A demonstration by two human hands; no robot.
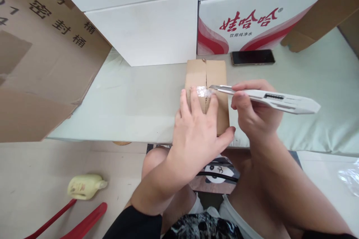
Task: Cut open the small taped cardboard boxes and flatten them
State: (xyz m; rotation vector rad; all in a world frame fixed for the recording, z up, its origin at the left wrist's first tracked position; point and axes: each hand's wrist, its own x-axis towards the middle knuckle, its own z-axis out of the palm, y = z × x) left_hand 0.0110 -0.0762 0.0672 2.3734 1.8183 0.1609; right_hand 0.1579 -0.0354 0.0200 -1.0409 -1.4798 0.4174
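A small brown cardboard box (196,73) lies in front of me on the pale green cloth surface, a seam running down its top. Clear tape (201,91) crosses that seam near the middle. My left hand (196,127) rests flat on the box's near part with fingers spread, covering some of the top. In my right hand (255,114) is a white utility knife (288,101), its blade out and pointing left. The blade tip is over the box, close to the tape and seam; I cannot tell whether it touches.
White cartons (159,33) stand stacked behind the box, one with red print (249,22). A black phone (253,57) lies at their foot. Large brown cartons flank both sides (53,74). On the floor at left are a yellow bottle (85,186) and red bars (86,220).
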